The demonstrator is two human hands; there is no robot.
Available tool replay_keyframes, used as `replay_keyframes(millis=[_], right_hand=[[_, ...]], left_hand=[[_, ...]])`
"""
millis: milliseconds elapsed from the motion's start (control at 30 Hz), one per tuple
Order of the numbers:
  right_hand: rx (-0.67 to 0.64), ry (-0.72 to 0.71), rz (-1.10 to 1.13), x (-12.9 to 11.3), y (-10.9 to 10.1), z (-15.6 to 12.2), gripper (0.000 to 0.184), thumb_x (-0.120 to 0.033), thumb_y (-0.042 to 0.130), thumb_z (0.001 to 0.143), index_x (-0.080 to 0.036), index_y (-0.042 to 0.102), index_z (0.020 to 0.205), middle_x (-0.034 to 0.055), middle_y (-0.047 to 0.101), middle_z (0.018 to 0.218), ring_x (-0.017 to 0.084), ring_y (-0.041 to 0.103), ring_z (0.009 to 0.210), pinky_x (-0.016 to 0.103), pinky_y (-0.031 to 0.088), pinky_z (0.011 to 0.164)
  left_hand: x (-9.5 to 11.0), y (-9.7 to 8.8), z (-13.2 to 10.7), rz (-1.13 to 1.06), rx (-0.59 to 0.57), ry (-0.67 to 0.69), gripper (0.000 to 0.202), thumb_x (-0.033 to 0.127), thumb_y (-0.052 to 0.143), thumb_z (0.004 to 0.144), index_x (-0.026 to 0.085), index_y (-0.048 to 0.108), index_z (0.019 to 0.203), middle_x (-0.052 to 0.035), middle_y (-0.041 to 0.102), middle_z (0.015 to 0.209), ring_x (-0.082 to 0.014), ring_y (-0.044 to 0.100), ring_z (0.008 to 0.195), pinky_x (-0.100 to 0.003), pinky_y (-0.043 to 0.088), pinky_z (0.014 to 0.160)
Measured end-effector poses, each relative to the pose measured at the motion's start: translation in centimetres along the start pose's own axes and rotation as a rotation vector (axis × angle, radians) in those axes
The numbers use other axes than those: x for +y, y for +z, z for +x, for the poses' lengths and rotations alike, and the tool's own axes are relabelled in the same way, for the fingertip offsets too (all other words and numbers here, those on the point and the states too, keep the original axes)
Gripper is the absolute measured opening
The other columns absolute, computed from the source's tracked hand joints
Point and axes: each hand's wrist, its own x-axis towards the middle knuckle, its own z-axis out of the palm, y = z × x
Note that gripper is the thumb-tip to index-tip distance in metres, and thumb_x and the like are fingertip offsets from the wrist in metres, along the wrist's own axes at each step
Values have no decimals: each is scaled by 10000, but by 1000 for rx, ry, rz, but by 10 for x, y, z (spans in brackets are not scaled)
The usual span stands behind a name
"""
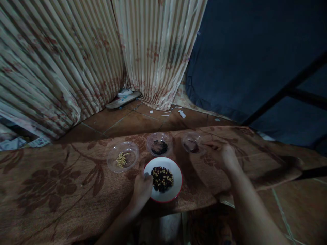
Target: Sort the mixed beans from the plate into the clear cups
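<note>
A white plate with a red rim [173, 170] holds a heap of mixed dark and pale beans [161, 178]. My left hand [142, 187] grips the plate's left edge, fingers closed on the rim. Beyond it stand three clear bowls: the left one [123, 156] holds pale yellow beans, the middle one [159, 144] dark beans, the right one [192, 143] reddish-brown beans. My right hand [222, 152] reaches to the right bowl's rim with fingers pinched together; what they hold is too small to make out.
Everything sits on a brown floral cloth [63, 183] over a low surface. Behind lie a tiled floor [133, 119], striped curtains [76, 58], a sandal [124, 98], scraps of litter and a dark blue sheet [250, 58] with a black frame.
</note>
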Motion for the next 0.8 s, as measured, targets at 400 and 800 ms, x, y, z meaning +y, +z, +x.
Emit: replay_keyframes(millis=[400, 800], right_hand=[[-512, -563, -40, -70, 34, -40, 226, -315, 480, 854, -254, 697, 861, 7, 694, 833, 151, 617, 754, 245, 402, 680], [-566, -588, -113, -79, 42, -43, 239, -311, 463, 875, -243, 685, 822, 4, 653, 803, 146, 591, 761, 235, 364, 668]], left_hand=[[3, 0, -2, -41, -36, -15, 438, 83, 454, 678, 121, 553, 1104, -47, 681, 845, -143, 609, 737, -249, 475, 737], [-5, 5, 0, -14, -33, -24, 555, 109, 438, 711, 88, 424, 1265, -86, 675, 920, -170, 611, 827, -279, 459, 807]])
